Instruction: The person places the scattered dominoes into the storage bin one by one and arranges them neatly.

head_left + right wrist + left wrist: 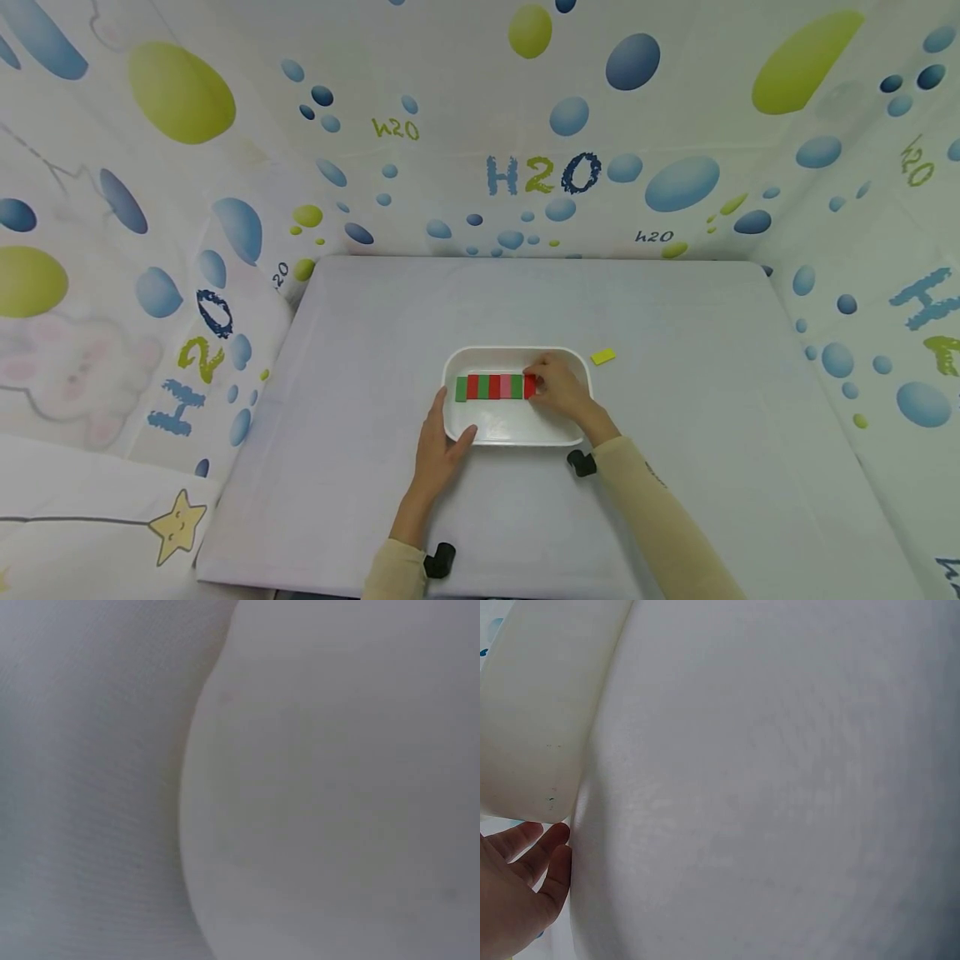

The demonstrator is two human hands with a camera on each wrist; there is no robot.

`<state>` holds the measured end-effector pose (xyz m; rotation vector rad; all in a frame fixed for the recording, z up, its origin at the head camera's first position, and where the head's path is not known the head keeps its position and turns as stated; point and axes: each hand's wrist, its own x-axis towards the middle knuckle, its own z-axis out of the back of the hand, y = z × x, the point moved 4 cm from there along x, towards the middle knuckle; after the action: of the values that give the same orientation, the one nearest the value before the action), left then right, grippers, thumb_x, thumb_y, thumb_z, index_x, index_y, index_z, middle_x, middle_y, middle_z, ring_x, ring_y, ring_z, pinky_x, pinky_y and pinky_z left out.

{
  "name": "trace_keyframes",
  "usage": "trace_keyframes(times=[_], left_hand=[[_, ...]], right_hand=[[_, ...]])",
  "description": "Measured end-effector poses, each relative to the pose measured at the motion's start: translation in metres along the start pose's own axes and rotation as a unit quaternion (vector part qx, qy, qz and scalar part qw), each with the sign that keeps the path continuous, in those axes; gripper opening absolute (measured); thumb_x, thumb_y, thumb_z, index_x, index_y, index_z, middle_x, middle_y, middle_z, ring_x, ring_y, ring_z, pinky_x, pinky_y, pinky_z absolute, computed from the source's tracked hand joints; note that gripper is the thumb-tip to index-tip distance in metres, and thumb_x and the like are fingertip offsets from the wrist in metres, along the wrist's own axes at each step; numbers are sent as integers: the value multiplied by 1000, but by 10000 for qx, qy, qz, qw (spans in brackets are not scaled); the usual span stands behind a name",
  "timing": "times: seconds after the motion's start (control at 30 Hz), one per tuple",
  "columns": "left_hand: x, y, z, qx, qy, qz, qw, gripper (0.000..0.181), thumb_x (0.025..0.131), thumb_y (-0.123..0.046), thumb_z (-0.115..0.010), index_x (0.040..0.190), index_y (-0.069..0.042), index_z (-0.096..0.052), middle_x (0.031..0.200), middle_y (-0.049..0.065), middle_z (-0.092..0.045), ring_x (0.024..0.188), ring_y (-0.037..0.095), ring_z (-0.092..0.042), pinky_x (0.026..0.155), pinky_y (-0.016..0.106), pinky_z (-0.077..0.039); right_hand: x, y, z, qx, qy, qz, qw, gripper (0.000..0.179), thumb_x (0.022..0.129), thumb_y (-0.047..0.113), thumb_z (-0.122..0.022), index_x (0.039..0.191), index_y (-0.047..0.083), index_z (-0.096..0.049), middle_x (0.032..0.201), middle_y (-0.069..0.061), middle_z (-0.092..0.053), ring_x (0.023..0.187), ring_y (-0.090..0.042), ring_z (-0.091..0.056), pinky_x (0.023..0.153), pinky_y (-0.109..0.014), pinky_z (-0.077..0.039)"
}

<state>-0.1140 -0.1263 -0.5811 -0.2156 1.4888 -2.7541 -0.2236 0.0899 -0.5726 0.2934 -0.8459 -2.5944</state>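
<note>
A white tray (525,437) holds a row of several small coloured tiles (489,387) in green, red and pink, laid side by side. At the right end of this row, my right hand (561,388) pinches a red tile (529,387) between thumb and fingers, next to a green one. My left hand (441,446) rests at the tray's front left corner, its fingers spread along the outer wall and its thumb at the front rim. In the left wrist view, the fingertips of the left hand (525,877) are right at the tray's outer wall (544,727).
A yellow tile (603,357) lies on the white table (360,350), just beyond the tray's back right corner. Cloth walls (465,108) printed with blue and green drops stand around the table. The right wrist view shows the tray (330,787) close up and blurred.
</note>
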Motion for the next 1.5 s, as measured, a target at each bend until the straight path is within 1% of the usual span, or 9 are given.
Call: trace_keyframes(times=[0.13, 0.3, 0.5, 0.63, 1.0, 1.2, 1.27, 1.37, 1.5], left_hand=[[1, 1, 0, 77, 24, -15, 10000, 80, 89, -34, -66, 153, -7, -26, 148, 19, -44, 129, 37, -46, 105, 59, -37], [0, 2, 0, 102, 30, 0, 9999, 80, 89, -34, -65, 153, -7, -26, 148, 19, -44, 130, 38, -45, 105, 59, -36], [0, 2, 1, 133, 11, -81, 9999, 80, 89, -34, -65, 153, -6, -26, 148, 19, -45, 130, 38, -46, 105, 59, -37], [1, 2, 1, 158, -5, -105, 9998, 79, 89, -35, -64, 153, -6, -27, 147, 19, -45, 129, 38, -46, 104, 59, -37], [0, 2, 1, 184, -47, -179, 9997, 79, 88, -33, -65, 152, -5, -27, 146, 20, -46, 128, 38, -47, 104, 59, -38], [0, 1, 1, 193, -50, -167, 9997, 79, 88, -31, -66, 152, -5, -27, 146, 20, -46, 127, 38, -48, 103, 59, -38], [0, 1, 1, 194, -76, -186, 9996, 79, 88, -30, -66, 152, -4, -27, 146, 21, -47, 127, 39, -48, 103, 59, -38], [0, 2, 0, 163, -60, -141, 9998, 79, 88, -32, -66, 152, -5, -27, 146, 21, -46, 127, 38, -47, 104, 59, -38], [1, 3, -1, 128, -24, -76, 9999, 80, 88, -33, -66, 152, -6, -27, 147, 20, -46, 128, 37, -47, 105, 58, -37]], right_hand=[[1, 0, -2, 38, 42, -36, 10000, 43, 79, 4, -78, 120, 0, -67, 114, -14, -57, 100, -24, -52, 88, -36, -52], [1, 0, -4, 53, 64, -98, 9999, 43, 79, 4, -78, 120, 1, -67, 117, -13, -57, 105, -25, -52, 93, -37, -51], [0, 0, -6, 99, 13, -114, 9999, 43, 79, 5, -78, 120, 2, -67, 118, -13, -58, 108, -26, -51, 95, -39, -50], [1, -1, -7, 129, 59, -177, 9997, 44, 80, 6, -78, 122, 3, -67, 120, -13, -57, 109, -26, -51, 96, -39, -50], [2, -2, -8, 219, 53, -175, 9996, 44, 80, 6, -78, 122, 2, -66, 119, -13, -57, 107, -25, -51, 95, -39, -51], [1, -2, -7, 287, 84, -221, 9993, 47, 80, 6, -78, 124, 1, -65, 120, -13, -58, 107, -25, -52, 95, -39, -51], [1, -2, -6, 272, 61, -173, 9995, 46, 80, 6, -78, 124, 0, -65, 119, -13, -58, 106, -25, -52, 95, -39, -51], [1, -2, -6, 241, 23, -114, 9996, 46, 79, 5, -79, 123, 0, -66, 118, -14, -58, 106, -26, -52, 95, -40, -50], [1, -2, -6, 233, 31, -164, 9996, 46, 80, 6, -78, 123, 1, -65, 119, -14, -58, 107, -26, -52, 96, -39, -50]])
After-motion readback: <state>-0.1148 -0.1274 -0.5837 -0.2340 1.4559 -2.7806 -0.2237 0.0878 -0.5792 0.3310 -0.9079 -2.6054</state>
